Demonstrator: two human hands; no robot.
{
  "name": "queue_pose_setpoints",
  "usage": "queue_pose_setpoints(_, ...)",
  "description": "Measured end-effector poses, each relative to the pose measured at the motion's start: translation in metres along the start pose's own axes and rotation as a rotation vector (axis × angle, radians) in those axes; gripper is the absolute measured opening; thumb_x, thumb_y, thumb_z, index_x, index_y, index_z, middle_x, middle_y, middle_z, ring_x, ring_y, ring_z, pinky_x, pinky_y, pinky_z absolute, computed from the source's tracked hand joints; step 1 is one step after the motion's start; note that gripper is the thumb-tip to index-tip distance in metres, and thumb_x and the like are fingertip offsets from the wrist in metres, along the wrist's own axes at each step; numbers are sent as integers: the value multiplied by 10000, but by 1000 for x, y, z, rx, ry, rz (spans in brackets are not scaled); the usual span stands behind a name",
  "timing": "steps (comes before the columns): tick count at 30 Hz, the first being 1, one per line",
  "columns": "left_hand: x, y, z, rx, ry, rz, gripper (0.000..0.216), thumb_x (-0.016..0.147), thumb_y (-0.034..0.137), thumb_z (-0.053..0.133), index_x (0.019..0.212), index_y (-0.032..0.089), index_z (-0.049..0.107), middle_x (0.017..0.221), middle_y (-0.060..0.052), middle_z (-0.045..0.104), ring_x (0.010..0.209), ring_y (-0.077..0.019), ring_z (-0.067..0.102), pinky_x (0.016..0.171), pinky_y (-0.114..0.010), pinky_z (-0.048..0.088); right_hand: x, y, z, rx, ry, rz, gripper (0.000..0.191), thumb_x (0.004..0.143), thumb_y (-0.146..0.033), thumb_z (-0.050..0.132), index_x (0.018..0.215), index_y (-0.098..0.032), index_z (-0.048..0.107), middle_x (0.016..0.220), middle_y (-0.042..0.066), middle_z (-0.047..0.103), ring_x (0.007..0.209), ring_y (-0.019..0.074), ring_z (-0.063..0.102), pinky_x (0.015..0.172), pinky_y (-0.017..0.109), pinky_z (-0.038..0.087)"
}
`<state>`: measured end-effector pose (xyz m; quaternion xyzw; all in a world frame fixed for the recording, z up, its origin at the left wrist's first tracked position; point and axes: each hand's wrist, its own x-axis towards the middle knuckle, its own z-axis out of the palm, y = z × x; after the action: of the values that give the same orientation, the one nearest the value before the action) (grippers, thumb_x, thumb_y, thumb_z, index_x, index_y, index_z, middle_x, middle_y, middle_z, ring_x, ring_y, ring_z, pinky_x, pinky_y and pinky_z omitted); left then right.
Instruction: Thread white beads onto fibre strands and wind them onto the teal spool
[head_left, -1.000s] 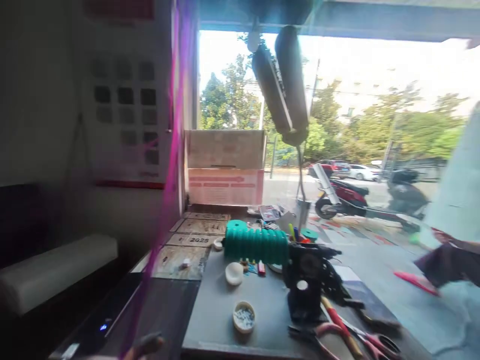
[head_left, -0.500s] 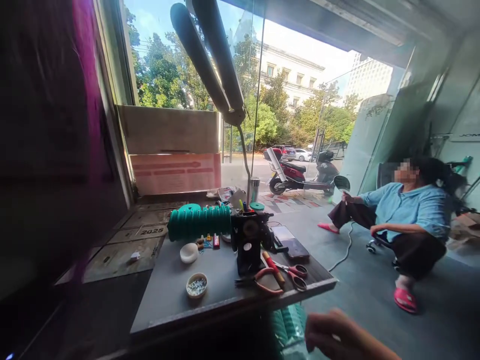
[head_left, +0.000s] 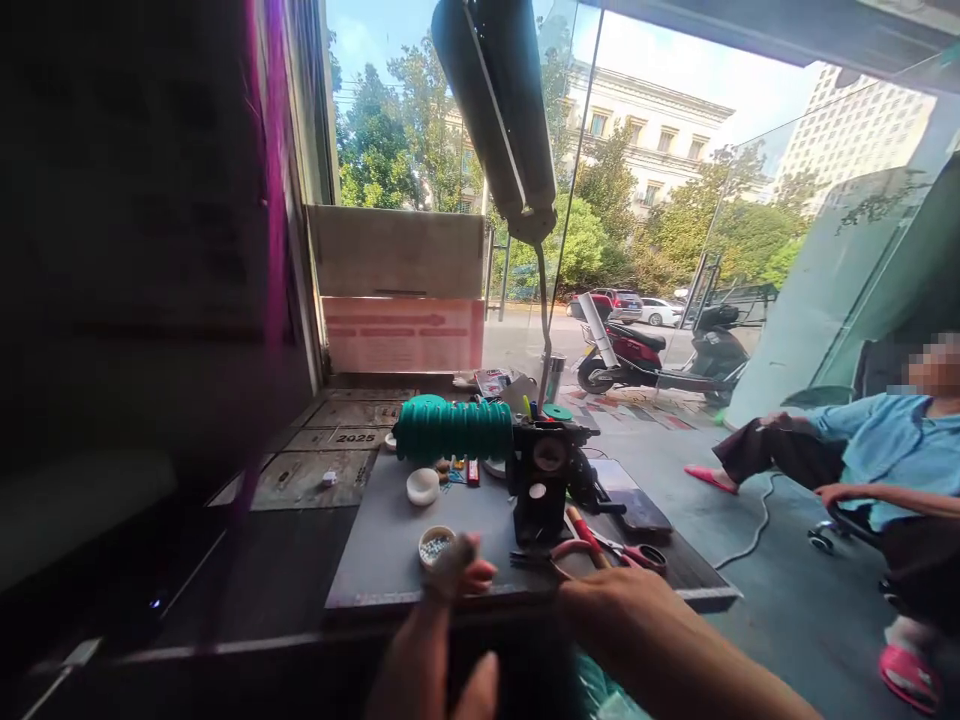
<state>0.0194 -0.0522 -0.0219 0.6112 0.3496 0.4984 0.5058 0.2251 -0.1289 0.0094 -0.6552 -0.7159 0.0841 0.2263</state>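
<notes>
a: in the head view, a dim room opens through glass onto a bright street; a dark table (head_left: pixel 375 570) stands in front, and a person in a blue top (head_left: pixel 907 460) sits off to the right. where are the things?

b: a small bowl (head_left: pixel 421 550) with pale bits in it is near the table's front edge. the pliers (head_left: pixel 555 552) lie to its right, in front of the black machine (head_left: pixel 544 500), beside the scissors (head_left: pixel 628 549). a green ribbed roll (head_left: pixel 450 432) is left of the machine.

a: and the hands?

b: the left grip (head_left: pixel 459 580) is loosely curled, overlapping the bowl's near side; blur hides whether it pinches anything. the right grip (head_left: pixel 626 605) shows its back near the pliers' handles, fingers hidden, so i can't tell.

a: how far along?

b: early or between steps, i'd judge: bits remain in the bowl, and i make out no finished piece. what's left can't be read.

a: what differs from half a second ago?

b: then one hand showed, below the table; now both are at its front edge. bowl and pliers lie unchanged.
</notes>
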Motion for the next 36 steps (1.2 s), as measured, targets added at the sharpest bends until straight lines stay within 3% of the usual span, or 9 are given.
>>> queue_pose_setpoints(2,7,4,33,45,-454,-83,467,482,82,637,925,229,650,980,-56,663,988,-309,561,897,-377,410,13,-7,11,-166,-38,-55,148,672,-148,545,640,-244,653,598,1,651,499,121,496,508,253,260)
queue_pose_setpoints(5,18,3,56,-31,-598,-179,269,575,107,580,829,176,635,831,-58,647,845,-255,572,764,-329,419,27,-18,18,-336,-106,-42,151,662,-114,548,655,-219,656,664,44,677,592,164,575,555,264,308)
queue_pose_setpoints(8,24,-4,53,-291,-570,-340,277,571,112,584,844,159,589,628,19,540,618,-128,494,586,-214,355,33,-24,11,-306,-31,-62,148,724,-142,533,768,-225,647,796,53,671,729,191,587,652,284,371)
queue_pose_setpoints(11,27,-10,44,-453,-509,-486,374,547,102,576,918,150,557,509,83,395,461,-53,314,475,-182,206,29,-20,2,-71,297,-36,176,785,-259,504,930,-248,604,996,63,618,894,201,547,734,298,407)
queue_pose_setpoints(14,28,-10,38,-572,-433,-527,412,534,113,583,942,149,545,515,81,398,443,-42,285,456,-195,159,24,-14,6,219,480,87,195,794,-369,483,887,-245,601,904,44,617,806,182,551,674,274,428)
queue_pose_setpoints(18,27,-6,40,-640,-419,-506,404,539,130,595,939,146,540,495,91,364,419,-32,238,434,-192,126,27,-13,28,531,393,166,242,733,-440,548,682,-214,619,651,7,592,622,155,517,579,252,400)
queue_pose_setpoints(27,24,-8,45,-688,-383,-488,381,598,179,686,971,159,610,455,105,342,353,-6,212,420,-151,230,48,-20,55,1018,432,248,290,658,-457,641,692,-170,626,606,0,579,577,132,511,528,225,380)
queue_pose_setpoints(32,21,-12,48,-714,-348,-486,371,589,211,733,944,178,634,496,55,493,412,-55,428,483,-171,337,54,-23,54,1124,423,265,309,631,-459,669,700,-159,647,634,5,575,612,135,522,560,227,394)
queue_pose_setpoints(36,21,-10,48,-687,-346,-459,351,608,217,721,942,164,625,488,60,481,396,-46,398,493,-173,355,59,-25,57,1142,437,266,315,611,-460,680,629,-151,622,583,-7,537,567,117,484,545,229,381)
